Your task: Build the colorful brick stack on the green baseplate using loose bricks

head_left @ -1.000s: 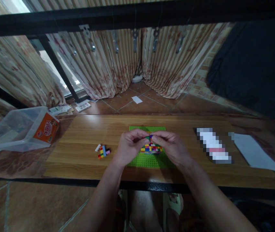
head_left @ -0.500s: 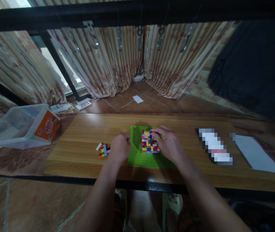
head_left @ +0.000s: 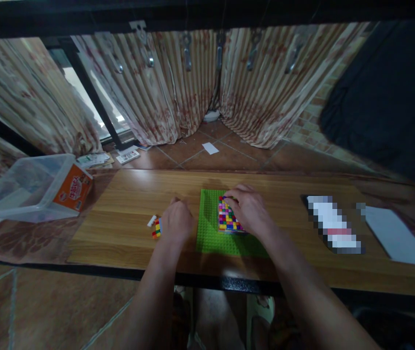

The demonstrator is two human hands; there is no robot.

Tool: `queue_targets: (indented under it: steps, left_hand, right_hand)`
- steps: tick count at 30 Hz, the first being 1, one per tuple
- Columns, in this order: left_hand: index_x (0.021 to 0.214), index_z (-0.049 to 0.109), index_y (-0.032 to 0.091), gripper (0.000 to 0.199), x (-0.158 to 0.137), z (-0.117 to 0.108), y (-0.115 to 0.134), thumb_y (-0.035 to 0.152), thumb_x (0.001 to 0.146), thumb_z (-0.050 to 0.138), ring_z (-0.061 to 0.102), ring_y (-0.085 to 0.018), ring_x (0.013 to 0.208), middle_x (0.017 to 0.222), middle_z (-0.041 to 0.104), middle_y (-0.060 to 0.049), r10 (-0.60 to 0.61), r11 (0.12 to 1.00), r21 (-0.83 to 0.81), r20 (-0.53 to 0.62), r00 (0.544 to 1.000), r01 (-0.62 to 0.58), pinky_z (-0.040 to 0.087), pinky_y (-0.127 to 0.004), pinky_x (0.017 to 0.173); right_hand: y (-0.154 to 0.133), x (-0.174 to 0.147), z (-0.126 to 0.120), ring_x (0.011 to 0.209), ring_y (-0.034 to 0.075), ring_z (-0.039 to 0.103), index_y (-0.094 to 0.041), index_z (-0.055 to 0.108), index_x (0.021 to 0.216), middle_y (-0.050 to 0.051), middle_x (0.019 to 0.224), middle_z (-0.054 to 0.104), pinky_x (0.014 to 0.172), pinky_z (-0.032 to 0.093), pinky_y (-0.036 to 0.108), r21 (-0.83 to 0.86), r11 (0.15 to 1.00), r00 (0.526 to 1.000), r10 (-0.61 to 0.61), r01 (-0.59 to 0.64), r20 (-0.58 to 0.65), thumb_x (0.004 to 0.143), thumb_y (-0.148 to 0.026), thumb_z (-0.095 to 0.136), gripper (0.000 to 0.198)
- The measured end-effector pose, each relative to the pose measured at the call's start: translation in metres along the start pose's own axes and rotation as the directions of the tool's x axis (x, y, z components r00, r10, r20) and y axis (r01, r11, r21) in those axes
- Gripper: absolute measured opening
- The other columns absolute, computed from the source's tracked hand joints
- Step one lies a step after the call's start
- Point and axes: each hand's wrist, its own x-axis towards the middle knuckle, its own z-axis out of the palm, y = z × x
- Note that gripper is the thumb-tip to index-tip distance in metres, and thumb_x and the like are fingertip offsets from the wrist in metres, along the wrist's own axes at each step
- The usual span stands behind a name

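Note:
A low square block of multicoloured toy building bricks (head_left: 225, 221) sits on a green studded baseplate (head_left: 207, 243). My right hand (head_left: 253, 211) reaches over the block from the right and covers its right part. Its thumb and fingers are pinched together at the far left corner, where a small purple brick (head_left: 225, 198) shows at the fingertips. Left of the baseplate, my left hand (head_left: 177, 219) hovers with curled fingers beside a small pile of loose bricks (head_left: 156, 228), partly hiding it. Whatever the left fingers may hold is hidden. One white brick (head_left: 152, 220) lies at the pile's edge.
The wooden tabletop (head_left: 119, 209) carries a blurred-out dark-edged object (head_left: 333, 223) on the right, with white paper (head_left: 397, 233) beyond it. A clear plastic bin (head_left: 35, 189) with an orange label stands at the left. Dark fabric (head_left: 386, 97) hangs at the upper right.
My left hand has shifted left over the loose bricks and hides more of them. My right fingertips have slid left along the block's far edge. The view has turned slightly.

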Motion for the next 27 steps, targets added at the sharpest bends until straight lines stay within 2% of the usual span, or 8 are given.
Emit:
queue_targets:
  steps: [3,6,10,19,23,27]
  left_hand:
    - [0.112,0.071,0.015,0.039,0.003,0.004,0.008,0.008,0.082,0.048,0.068,-0.025,0.091,0.108,0.069,-0.015,0.094,0.976,-0.193,-0.025,0.995,-0.098,0.053,-0.038,0.087]
    - [0.117,0.068,0.016,0.040,0.002,0.007,0.020,0.007,0.083,0.047,0.066,-0.022,0.094,0.115,0.066,-0.013,0.197,0.909,-0.366,-0.051,0.979,-0.201,0.052,-0.038,0.092]
    - [0.119,0.065,0.017,0.043,-0.004,0.008,0.031,0.005,0.084,0.045,0.064,-0.022,0.102,0.120,0.064,-0.012,0.290,0.838,-0.465,-0.063,0.955,-0.285,0.050,-0.039,0.098]
    - [0.124,0.062,0.021,0.047,-0.006,0.011,0.034,0.004,0.086,0.043,0.063,-0.021,0.110,0.121,0.066,-0.009,0.378,0.809,-0.449,-0.098,0.921,-0.380,0.049,-0.038,0.101]
    - [0.128,0.061,0.023,0.050,-0.007,0.013,0.034,0.004,0.087,0.039,0.064,-0.021,0.108,0.120,0.067,-0.008,0.435,0.819,-0.372,-0.092,0.896,-0.436,0.051,-0.035,0.096]
    - [0.131,0.059,0.024,0.052,-0.008,0.014,0.034,0.004,0.087,0.040,0.064,-0.023,0.107,0.122,0.066,-0.008,0.446,0.850,-0.273,-0.082,0.891,-0.451,0.050,-0.035,0.094]
  right_hand:
    - [0.001,0.000,-0.001,0.089,0.022,0.061,-0.022,0.073,0.085,0.006,0.088,0.067,0.083,0.045,0.035,0.029,0.999,1.000,0.021,-0.021,0.010,0.090,-0.019,0.055,0.019]
    - [0.002,0.000,-0.002,0.088,0.022,0.061,-0.022,0.072,0.087,0.005,0.088,0.067,0.081,0.045,0.034,0.042,0.999,0.999,0.030,-0.032,0.034,0.090,-0.020,0.056,0.017]
    - [0.002,0.001,-0.003,0.085,0.021,0.062,-0.022,0.072,0.087,0.005,0.086,0.068,0.078,0.044,0.033,0.056,0.998,0.997,0.034,-0.038,0.068,0.089,-0.022,0.057,0.014]
    - [0.003,0.002,-0.003,0.079,0.019,0.062,-0.022,0.072,0.086,0.003,0.082,0.069,0.074,0.044,0.032,0.152,0.987,0.998,0.050,-0.057,0.050,0.087,-0.021,0.059,0.013]
    - [0.004,0.002,-0.002,0.080,0.020,0.063,-0.022,0.073,0.085,0.004,0.083,0.069,0.074,0.046,0.032,0.190,0.979,0.997,0.062,-0.068,0.039,0.086,-0.022,0.060,0.013]
    - [0.006,0.001,-0.002,0.079,0.020,0.064,-0.021,0.075,0.087,0.005,0.084,0.070,0.074,0.047,0.033,0.238,0.968,0.996,0.077,-0.084,0.040,0.086,-0.023,0.059,0.015]
